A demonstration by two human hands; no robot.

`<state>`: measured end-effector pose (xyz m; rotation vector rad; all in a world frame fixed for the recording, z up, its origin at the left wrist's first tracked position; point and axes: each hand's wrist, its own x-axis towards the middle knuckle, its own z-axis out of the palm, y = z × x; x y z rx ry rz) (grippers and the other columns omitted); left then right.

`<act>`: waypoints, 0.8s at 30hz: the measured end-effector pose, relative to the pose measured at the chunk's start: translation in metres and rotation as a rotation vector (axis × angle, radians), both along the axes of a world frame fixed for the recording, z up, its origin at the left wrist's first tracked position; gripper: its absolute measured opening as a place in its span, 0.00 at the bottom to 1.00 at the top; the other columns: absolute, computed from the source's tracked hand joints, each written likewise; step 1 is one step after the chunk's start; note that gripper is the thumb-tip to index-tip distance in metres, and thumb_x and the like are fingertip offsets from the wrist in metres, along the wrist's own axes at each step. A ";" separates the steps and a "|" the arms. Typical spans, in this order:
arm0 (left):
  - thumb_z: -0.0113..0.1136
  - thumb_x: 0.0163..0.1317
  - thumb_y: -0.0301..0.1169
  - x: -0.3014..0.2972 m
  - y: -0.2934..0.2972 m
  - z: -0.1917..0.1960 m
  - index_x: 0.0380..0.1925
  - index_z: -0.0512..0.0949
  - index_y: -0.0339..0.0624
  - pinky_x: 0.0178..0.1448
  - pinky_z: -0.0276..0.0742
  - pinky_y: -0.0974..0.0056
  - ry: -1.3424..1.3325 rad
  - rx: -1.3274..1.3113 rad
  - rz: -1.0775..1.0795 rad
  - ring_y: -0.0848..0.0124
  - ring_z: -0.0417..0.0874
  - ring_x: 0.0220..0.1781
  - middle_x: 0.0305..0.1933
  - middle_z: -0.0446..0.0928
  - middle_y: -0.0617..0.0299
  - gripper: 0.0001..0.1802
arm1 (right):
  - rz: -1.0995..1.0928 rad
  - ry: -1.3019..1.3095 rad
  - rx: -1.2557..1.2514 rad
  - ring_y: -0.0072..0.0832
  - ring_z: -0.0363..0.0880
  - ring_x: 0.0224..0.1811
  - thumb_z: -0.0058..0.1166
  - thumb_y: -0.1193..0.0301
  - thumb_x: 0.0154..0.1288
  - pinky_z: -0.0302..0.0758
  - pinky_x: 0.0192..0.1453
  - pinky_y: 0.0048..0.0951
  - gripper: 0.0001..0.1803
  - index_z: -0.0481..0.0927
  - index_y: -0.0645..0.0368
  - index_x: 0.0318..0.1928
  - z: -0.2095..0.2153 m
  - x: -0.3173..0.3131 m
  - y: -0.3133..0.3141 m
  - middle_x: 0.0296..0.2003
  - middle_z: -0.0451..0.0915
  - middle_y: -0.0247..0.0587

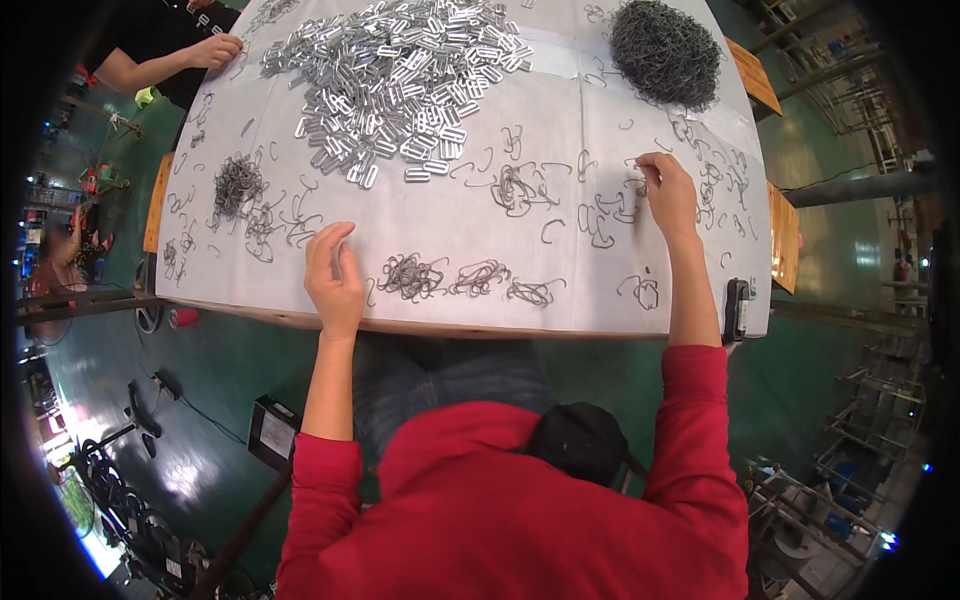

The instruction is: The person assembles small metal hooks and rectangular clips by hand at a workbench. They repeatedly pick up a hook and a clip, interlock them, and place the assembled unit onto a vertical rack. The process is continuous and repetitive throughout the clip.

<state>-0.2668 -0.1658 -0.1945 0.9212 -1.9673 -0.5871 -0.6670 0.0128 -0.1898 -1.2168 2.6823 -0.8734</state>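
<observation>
My left hand (336, 278) hovers by the table's near edge, its fingers curved and apart with nothing visible in them. Just to its right lies a row of small heaps of bent wire hooks (412, 277). Farther right, the thumb and forefinger of my right hand (668, 195) pinch together, and a thin wire hook (634, 162) shows at their tips. Loose curved hooks (603, 222) are scattered on the white sheet to the left of that hand. A looser tangle of hooks (517, 190) rests between my two hands, farther from me.
A large pile of flat silver metal buckles (400, 80) covers the far middle of the table (480, 320). At far right is a dense dark mound of hooks (665, 52). A smaller clump (238, 186) sits left. Another person's hand (214, 50) touches the far left corner. A black device (737, 308) is at the right edge.
</observation>
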 end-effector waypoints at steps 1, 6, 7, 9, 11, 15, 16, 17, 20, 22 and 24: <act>0.49 0.56 0.15 -0.001 0.000 0.001 0.41 0.77 0.38 0.51 0.73 0.63 0.004 0.005 0.004 0.61 0.78 0.48 0.44 0.77 0.55 0.14 | 0.063 0.062 -0.034 0.33 0.76 0.46 0.55 0.76 0.56 0.74 0.43 0.32 0.08 0.81 0.53 0.37 0.003 0.005 0.000 0.41 0.78 0.33; 0.47 0.60 0.16 0.002 0.000 -0.004 0.41 0.77 0.36 0.53 0.72 0.66 -0.010 0.027 0.017 0.67 0.77 0.48 0.45 0.77 0.56 0.12 | 0.401 0.234 -0.071 0.34 0.74 0.51 0.51 0.81 0.53 0.72 0.51 0.34 0.18 0.80 0.49 0.45 -0.002 0.039 -0.024 0.48 0.77 0.31; 0.46 0.60 0.16 0.003 0.000 -0.006 0.41 0.77 0.36 0.53 0.72 0.66 0.000 0.018 0.012 0.67 0.77 0.48 0.44 0.77 0.56 0.12 | 0.471 0.291 -0.058 0.34 0.73 0.53 0.51 0.81 0.53 0.71 0.53 0.36 0.19 0.80 0.49 0.45 -0.004 0.038 -0.027 0.49 0.76 0.30; 0.46 0.60 0.16 0.005 -0.001 -0.007 0.40 0.77 0.36 0.53 0.72 0.65 0.021 0.001 0.004 0.66 0.78 0.47 0.43 0.77 0.56 0.12 | 0.369 0.379 0.018 0.32 0.71 0.55 0.50 0.83 0.50 0.66 0.57 0.39 0.19 0.81 0.49 0.42 -0.003 0.029 -0.015 0.47 0.78 0.29; 0.46 0.59 0.15 0.006 0.000 -0.007 0.38 0.77 0.36 0.53 0.72 0.66 0.035 0.002 -0.001 0.66 0.78 0.47 0.42 0.78 0.56 0.12 | 0.254 0.491 0.132 0.32 0.71 0.55 0.50 0.83 0.50 0.65 0.58 0.39 0.18 0.82 0.50 0.40 0.000 0.019 -0.007 0.46 0.78 0.30; 0.48 0.54 0.13 -0.001 0.001 0.000 0.34 0.79 0.37 0.50 0.73 0.64 0.071 0.024 -0.022 0.63 0.78 0.45 0.40 0.78 0.55 0.12 | 0.302 0.131 -0.176 0.36 0.71 0.53 0.56 0.77 0.52 0.63 0.61 0.45 0.15 0.81 0.51 0.41 -0.006 0.060 -0.035 0.47 0.78 0.33; 0.48 0.54 0.13 0.000 0.001 0.001 0.33 0.79 0.37 0.50 0.73 0.64 0.063 0.017 -0.020 0.62 0.78 0.45 0.40 0.78 0.55 0.13 | 0.417 0.117 -0.174 0.37 0.69 0.57 0.56 0.72 0.55 0.60 0.63 0.49 0.17 0.78 0.50 0.47 -0.007 0.082 -0.050 0.52 0.75 0.35; 0.48 0.54 0.13 0.001 0.001 0.000 0.33 0.79 0.37 0.50 0.73 0.64 0.055 0.012 -0.023 0.62 0.78 0.45 0.39 0.78 0.55 0.13 | 0.527 0.104 -0.171 0.39 0.66 0.60 0.55 0.66 0.59 0.57 0.66 0.52 0.20 0.75 0.49 0.54 -0.008 0.101 -0.061 0.57 0.71 0.37; 0.47 0.55 0.13 0.005 0.001 -0.004 0.33 0.79 0.37 0.52 0.73 0.65 0.035 0.010 -0.020 0.64 0.78 0.46 0.40 0.78 0.56 0.12 | 0.631 0.355 0.114 0.40 0.55 0.69 0.49 0.53 0.64 0.47 0.69 0.59 0.30 0.64 0.46 0.65 -0.014 0.131 -0.061 0.67 0.59 0.40; 0.46 0.56 0.14 0.008 0.002 -0.004 0.33 0.79 0.36 0.53 0.72 0.66 0.043 0.017 -0.013 0.65 0.78 0.46 0.41 0.78 0.56 0.12 | 0.475 0.369 0.243 0.39 0.47 0.72 0.45 0.48 0.64 0.42 0.69 0.62 0.33 0.61 0.44 0.67 -0.019 0.118 -0.047 0.69 0.54 0.40; 0.46 0.56 0.14 0.005 0.003 -0.001 0.33 0.79 0.36 0.53 0.72 0.66 0.073 0.033 -0.008 0.65 0.78 0.46 0.41 0.78 0.56 0.12 | 0.334 0.362 0.366 0.38 0.44 0.74 0.45 0.46 0.64 0.38 0.70 0.63 0.34 0.59 0.42 0.68 -0.008 0.099 -0.027 0.70 0.52 0.39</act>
